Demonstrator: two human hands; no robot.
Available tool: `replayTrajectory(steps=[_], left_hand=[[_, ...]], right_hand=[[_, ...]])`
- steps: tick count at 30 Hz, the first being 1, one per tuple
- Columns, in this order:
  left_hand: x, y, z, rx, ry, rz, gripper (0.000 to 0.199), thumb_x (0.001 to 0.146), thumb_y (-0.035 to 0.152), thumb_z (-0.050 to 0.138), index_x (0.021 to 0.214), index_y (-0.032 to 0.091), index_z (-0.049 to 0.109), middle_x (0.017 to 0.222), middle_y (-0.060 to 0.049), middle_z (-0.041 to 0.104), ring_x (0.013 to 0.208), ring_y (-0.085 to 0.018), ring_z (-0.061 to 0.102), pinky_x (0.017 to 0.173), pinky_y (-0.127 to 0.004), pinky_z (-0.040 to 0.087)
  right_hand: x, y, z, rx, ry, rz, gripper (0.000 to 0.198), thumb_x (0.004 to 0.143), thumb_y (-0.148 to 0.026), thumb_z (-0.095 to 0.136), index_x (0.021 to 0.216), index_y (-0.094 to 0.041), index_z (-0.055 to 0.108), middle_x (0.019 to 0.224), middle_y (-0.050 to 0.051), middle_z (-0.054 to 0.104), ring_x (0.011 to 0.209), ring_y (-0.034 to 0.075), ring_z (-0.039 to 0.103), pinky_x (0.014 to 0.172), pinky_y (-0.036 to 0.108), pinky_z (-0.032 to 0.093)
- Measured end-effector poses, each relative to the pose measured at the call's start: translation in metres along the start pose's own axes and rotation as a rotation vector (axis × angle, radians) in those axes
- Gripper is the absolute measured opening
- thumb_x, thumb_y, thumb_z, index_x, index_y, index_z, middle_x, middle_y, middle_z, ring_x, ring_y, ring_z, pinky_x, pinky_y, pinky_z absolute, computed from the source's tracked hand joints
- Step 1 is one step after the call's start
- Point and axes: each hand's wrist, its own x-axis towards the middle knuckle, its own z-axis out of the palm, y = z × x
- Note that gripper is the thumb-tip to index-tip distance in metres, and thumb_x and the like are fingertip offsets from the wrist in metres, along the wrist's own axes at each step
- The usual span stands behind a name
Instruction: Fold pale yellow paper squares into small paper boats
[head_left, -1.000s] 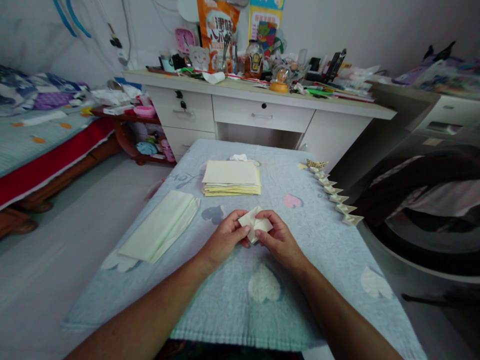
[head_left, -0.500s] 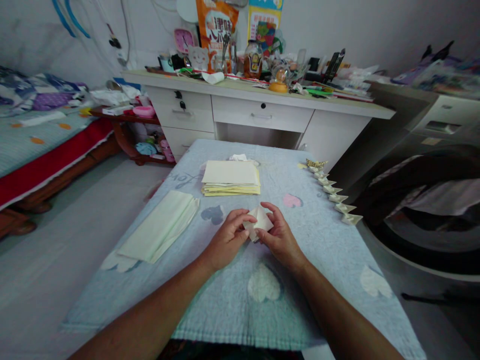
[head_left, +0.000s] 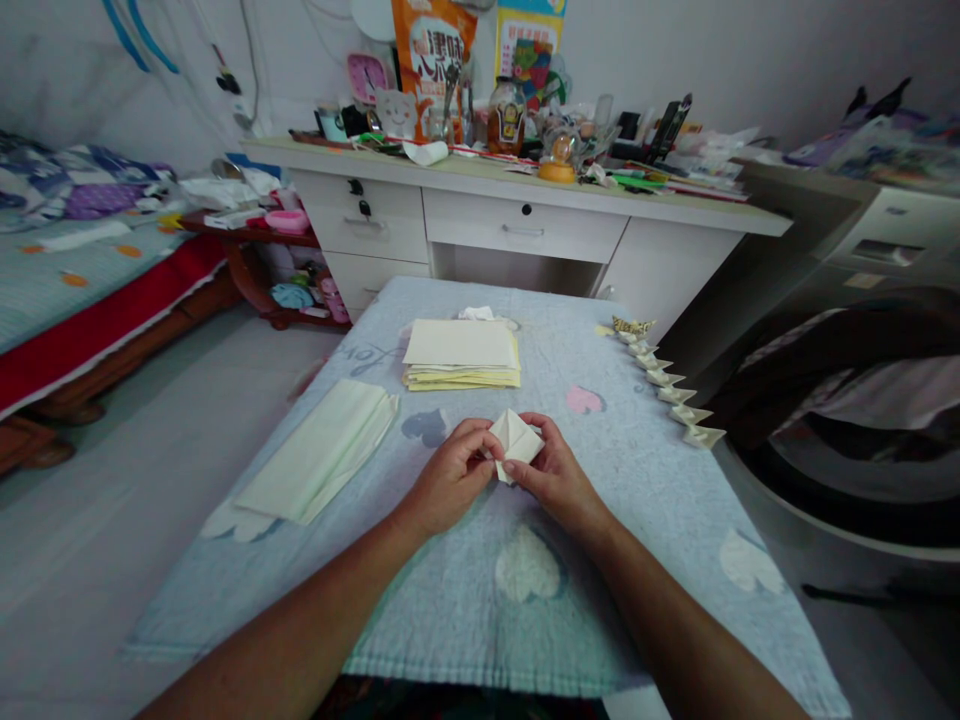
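Note:
A small folded piece of cream paper (head_left: 516, 437) is held between my two hands over the middle of the table. My left hand (head_left: 459, 468) pinches its left corner with thumb and fingers. On the other side, my right hand (head_left: 559, 462) grips the right edge, its thumb lying on the paper's front and its fingers behind. Creases and a diamond-like outline show on the paper. Beyond the hands lies a stack of cream and yellow paper sheets (head_left: 461, 345). To the left rests a long pile of pale paper (head_left: 319, 450).
Several folded paper boats (head_left: 682, 413) line the right side of the blue cloth-covered table (head_left: 450, 610), with a patterned one (head_left: 632, 326) at the far end. Behind stands a cluttered white desk (head_left: 517, 225). A washing machine (head_left: 847, 400) is at right, a bed (head_left: 97, 280) at left.
The folded paper has tilted and turned slightly, showing more of its creased face. My fingers have shifted on it, the left index finger bending lower; both hands still hold it.

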Motion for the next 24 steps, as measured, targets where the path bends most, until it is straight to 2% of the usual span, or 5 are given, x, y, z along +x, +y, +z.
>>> replayTrajectory(steps=[5,16,24], left_hand=[[0.0,0.0,-0.001,0.024,-0.018,0.016,0.011,0.079,0.01,0.053,0.082,0.019,0.059,0.106,-0.004,0.051,0.102,-0.018,0.054,0.088,-0.027,0.043],[0.0,0.006,-0.002,0.096,-0.044,0.013,0.011,0.079,0.011,0.053,0.082,0.019,0.06,0.106,-0.004,0.051,0.1,-0.018,0.054,0.088,-0.028,0.041],[-0.001,0.005,-0.002,0.111,-0.041,0.005,0.012,0.078,0.011,0.053,0.082,0.019,0.061,0.106,-0.004,0.051,0.101,-0.018,0.053,0.087,-0.027,0.042]], right_hand=[[0.0,-0.001,0.0,-0.041,0.01,0.023,0.058,0.07,-0.033,0.076,0.113,-0.025,0.038,0.084,-0.002,0.056,0.064,0.011,0.053,0.054,0.02,0.042],[0.001,0.009,-0.002,-0.133,0.083,-0.031,0.073,0.07,-0.023,0.072,0.128,-0.026,0.027,0.097,0.002,0.057,0.08,0.015,0.059,0.067,0.026,0.047],[-0.001,0.01,-0.006,-0.258,0.076,-0.027,0.08,0.071,-0.025,0.073,0.135,-0.026,0.024,0.093,0.0,0.054,0.074,0.014,0.057,0.062,0.025,0.046]])
